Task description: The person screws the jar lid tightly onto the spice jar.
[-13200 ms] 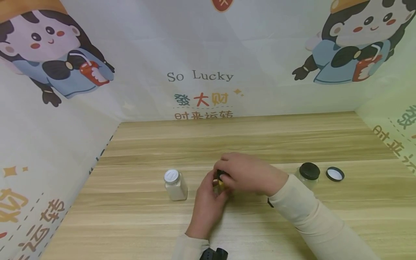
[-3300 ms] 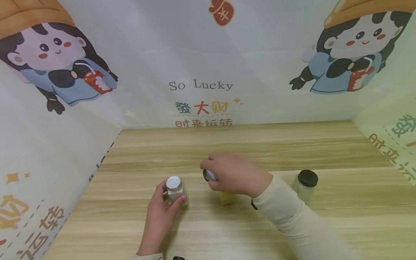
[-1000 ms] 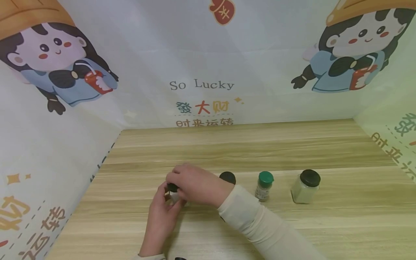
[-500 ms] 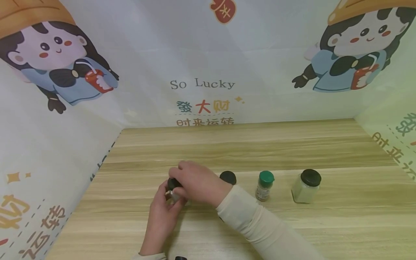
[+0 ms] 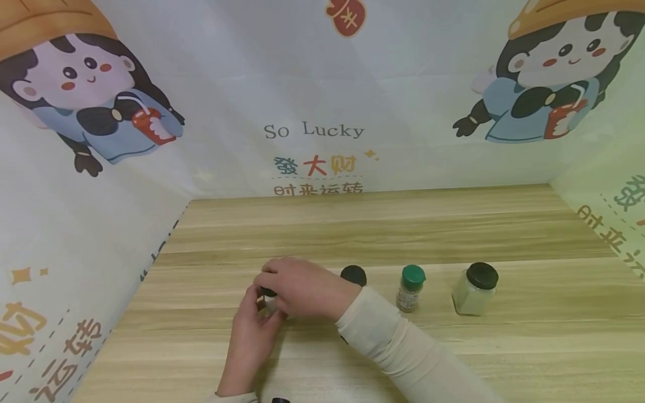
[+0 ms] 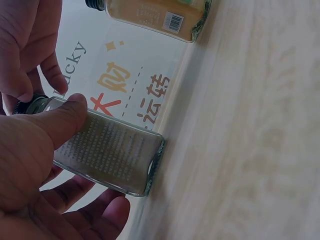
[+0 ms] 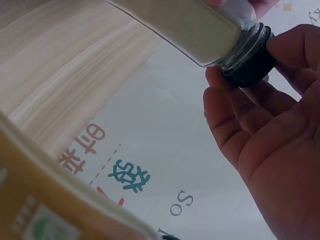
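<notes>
A square glass jar of pale powder (image 6: 105,145) stands upright at the left of the table, with small print on one side. My left hand (image 5: 252,330) holds its body, the thumb across one face and the fingers round the far side. Over the jar's mouth is a black lid (image 7: 252,65), which my right hand (image 5: 309,288) grips between thumb and fingers. In the head view the hands hide most of the jar. Just right of my right hand stands a jar of yellow-brown powder (image 6: 150,17), also black-lidded; the forearm covers its body in the head view.
A small green-capped shaker bottle (image 5: 410,288) stands farther right on the wooden table (image 5: 322,229). Beyond it is another square glass jar with a black lid (image 5: 476,288). Printed cloth walls (image 5: 227,73) rise at the back and both sides.
My right hand has carried the loose black lid from the right side onto the left jar. My left hand has moved from the middle jar to it. Lately my right fingers have shifted round the lid.
</notes>
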`<act>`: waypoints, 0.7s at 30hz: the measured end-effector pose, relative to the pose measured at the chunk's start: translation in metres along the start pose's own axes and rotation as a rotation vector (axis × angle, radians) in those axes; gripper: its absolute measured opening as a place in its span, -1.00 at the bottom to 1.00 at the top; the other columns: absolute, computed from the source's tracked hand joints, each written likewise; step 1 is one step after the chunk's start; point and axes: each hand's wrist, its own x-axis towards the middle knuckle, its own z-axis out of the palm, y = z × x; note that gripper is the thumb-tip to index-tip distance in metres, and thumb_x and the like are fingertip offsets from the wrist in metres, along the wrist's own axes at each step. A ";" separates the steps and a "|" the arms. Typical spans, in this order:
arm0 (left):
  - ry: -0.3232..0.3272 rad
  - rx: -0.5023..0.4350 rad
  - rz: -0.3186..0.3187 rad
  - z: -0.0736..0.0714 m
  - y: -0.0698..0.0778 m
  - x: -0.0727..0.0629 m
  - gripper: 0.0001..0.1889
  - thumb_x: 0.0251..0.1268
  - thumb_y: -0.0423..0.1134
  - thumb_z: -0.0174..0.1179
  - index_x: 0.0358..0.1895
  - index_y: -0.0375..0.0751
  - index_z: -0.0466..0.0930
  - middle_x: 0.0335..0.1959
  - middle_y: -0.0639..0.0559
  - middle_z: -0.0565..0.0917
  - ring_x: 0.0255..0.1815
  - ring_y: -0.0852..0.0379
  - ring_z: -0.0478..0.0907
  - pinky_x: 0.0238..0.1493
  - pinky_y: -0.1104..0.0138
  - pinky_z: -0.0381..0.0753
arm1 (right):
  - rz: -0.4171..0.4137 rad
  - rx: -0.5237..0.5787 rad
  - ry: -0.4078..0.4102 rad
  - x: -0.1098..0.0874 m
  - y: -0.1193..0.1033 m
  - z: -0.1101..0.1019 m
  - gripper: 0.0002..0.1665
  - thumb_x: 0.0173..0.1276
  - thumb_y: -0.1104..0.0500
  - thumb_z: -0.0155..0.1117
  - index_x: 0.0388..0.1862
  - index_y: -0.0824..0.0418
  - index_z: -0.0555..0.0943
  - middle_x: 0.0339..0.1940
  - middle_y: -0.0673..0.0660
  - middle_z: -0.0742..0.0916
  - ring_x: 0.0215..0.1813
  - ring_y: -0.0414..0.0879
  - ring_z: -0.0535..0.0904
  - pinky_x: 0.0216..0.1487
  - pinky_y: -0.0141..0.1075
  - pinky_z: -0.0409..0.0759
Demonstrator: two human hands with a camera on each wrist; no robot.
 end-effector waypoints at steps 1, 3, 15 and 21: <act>-0.002 -0.002 -0.002 0.000 0.000 0.000 -0.41 0.33 -0.34 0.28 0.37 -0.28 0.29 0.30 -0.31 0.43 0.26 -0.33 0.43 0.08 0.05 0.61 | 0.005 0.007 -0.006 0.000 0.000 0.000 -0.61 0.33 0.29 0.24 0.13 0.08 0.61 0.06 0.04 0.62 0.05 -0.11 0.55 0.17 -0.33 0.48; -0.002 -0.007 -0.003 0.000 0.000 0.000 -0.40 0.33 -0.35 0.29 0.39 -0.28 0.28 0.30 -0.30 0.43 0.27 -0.32 0.42 0.09 0.05 0.61 | 0.021 0.019 -0.008 0.000 0.000 0.000 -0.62 0.35 0.29 0.22 0.13 0.08 0.61 0.03 0.03 0.63 0.02 -0.13 0.55 0.14 -0.36 0.49; 0.005 0.005 -0.003 0.000 0.000 -0.001 -0.38 0.34 -0.29 0.31 0.40 -0.25 0.28 0.32 -0.28 0.42 0.26 -0.29 0.44 0.11 0.01 0.58 | 0.091 0.032 0.061 -0.001 0.002 0.002 -0.80 0.43 0.07 0.26 -0.07 0.12 0.56 -0.33 -0.01 0.50 -0.36 -0.19 0.42 -0.34 -0.41 0.42; 0.004 0.023 0.016 -0.001 -0.001 0.000 -0.41 0.35 -0.35 0.26 0.39 -0.29 0.27 0.31 -0.31 0.43 0.26 -0.31 0.45 0.11 0.00 0.58 | 0.053 0.033 0.056 -0.001 0.001 0.001 -0.50 0.36 0.16 0.24 0.28 0.14 0.51 0.16 0.14 0.58 0.12 -0.06 0.53 0.19 -0.30 0.47</act>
